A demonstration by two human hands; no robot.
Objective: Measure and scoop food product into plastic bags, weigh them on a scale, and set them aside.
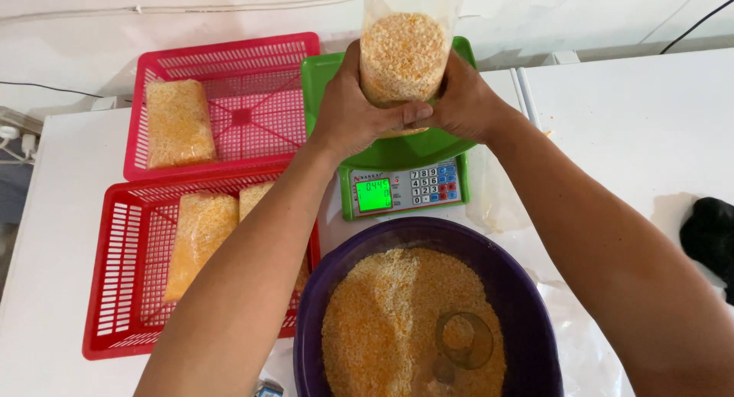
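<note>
Nearest, at 6 o'clock, sat a purple basin (527, 305) of crumbs. Weighing appeared in hand: at 12 o'clock a filled bag (403, 53) was clasped on the green scale (321, 84) by the left hand (353, 110) and right hand (462, 103), both closed round it; release likely needed next.

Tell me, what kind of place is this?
Probably a small food-packing spot, not a home kitchen. Both hands hold a clear bag of orange crumbs on a green scale. Filled bags lie in red baskets, and a purple tub holds more crumbs.

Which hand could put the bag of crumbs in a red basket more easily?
Probably the left hand: it grips the clear plastic bag of orange crumbs on the side nearest the red plastic baskets. The right hand would need to cross over.
</note>
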